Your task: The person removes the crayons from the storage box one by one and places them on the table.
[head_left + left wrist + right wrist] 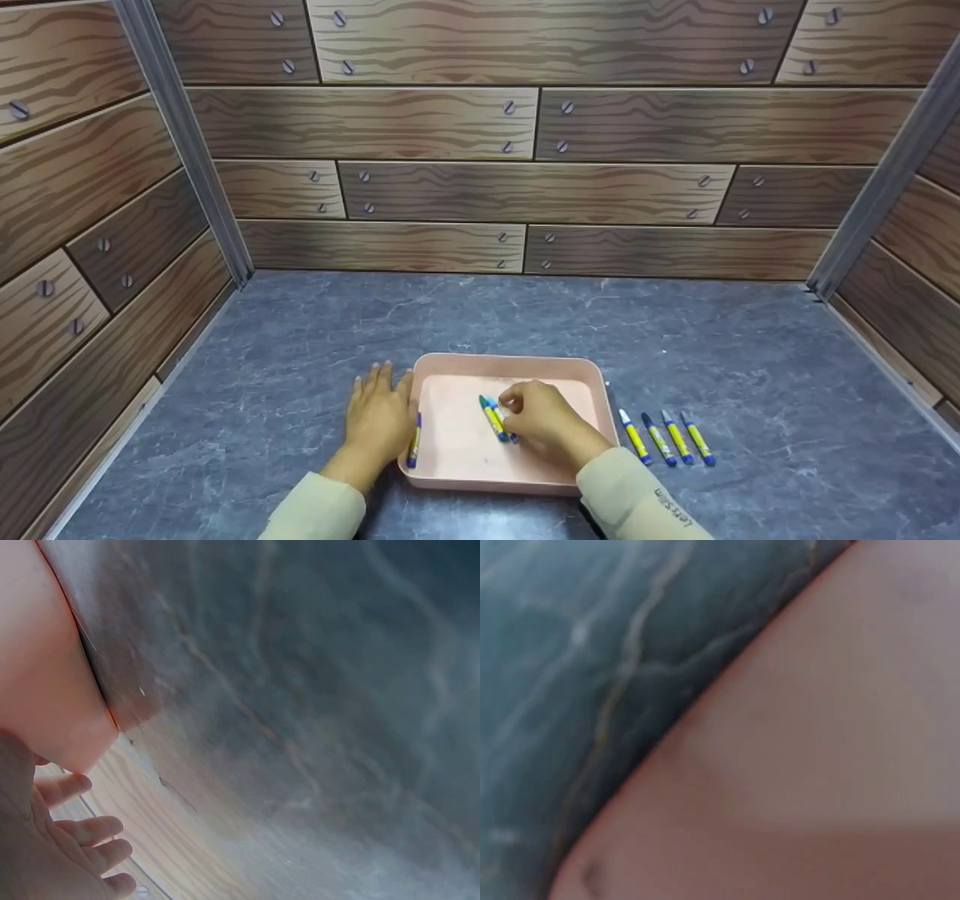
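A pink tray (457,465) sits on the table. My left hand (380,416) rests at its left wall with fingers stretched forward; in the left wrist view those fingers (105,829) show beside the tray's corner (67,712). Inside, my right hand (547,416) has its thumb and index finger curled on a light-blue-tipped crayon (496,407), which the hand partly hides. A green-tipped crayon (493,420) lies right beside that one. Along the left inner wall is a purple-tipped crayon (415,441). The right wrist view shows only blurred tray (817,727) and table.
Several yellow-wrapped crayons (675,439) lie in a slanted row on the dark marbled table (315,322), right of the tray. Wood-plank-patterned walls (450,124) stand at the back and both sides, with grey metal posts (199,157) in the corners.
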The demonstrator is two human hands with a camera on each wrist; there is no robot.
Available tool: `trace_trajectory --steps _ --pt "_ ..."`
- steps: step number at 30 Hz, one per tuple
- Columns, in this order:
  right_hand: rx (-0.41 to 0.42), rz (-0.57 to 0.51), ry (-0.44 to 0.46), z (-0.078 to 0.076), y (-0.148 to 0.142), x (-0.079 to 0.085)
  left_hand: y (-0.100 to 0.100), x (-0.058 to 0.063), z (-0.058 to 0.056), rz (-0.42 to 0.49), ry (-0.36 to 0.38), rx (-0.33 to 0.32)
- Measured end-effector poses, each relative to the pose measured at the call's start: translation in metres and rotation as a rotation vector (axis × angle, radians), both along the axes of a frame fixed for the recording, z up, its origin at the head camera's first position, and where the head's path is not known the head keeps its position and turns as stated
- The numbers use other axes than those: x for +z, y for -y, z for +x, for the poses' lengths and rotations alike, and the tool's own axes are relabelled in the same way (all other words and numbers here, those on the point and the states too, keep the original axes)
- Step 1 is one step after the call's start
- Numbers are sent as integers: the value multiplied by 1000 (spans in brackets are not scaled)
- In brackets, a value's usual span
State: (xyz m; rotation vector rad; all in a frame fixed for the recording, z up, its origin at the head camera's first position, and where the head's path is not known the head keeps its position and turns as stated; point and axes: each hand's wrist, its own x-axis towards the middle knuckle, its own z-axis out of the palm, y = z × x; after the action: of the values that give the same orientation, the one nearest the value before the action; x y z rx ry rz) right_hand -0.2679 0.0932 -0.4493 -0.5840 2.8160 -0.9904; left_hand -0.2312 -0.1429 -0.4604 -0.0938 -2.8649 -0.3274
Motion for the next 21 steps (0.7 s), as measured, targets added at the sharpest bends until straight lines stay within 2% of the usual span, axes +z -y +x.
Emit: trace_trajectory --steps 14,18,21 --pt "24 -55 67 2 -2 4 -1 1 1 -6 -14 2" --pt "24 -96 95 2 -8 6 0 0 0 -9 -3 4" --pt "10 -164 132 1 -13 10 0 0 0 -13 4 7"
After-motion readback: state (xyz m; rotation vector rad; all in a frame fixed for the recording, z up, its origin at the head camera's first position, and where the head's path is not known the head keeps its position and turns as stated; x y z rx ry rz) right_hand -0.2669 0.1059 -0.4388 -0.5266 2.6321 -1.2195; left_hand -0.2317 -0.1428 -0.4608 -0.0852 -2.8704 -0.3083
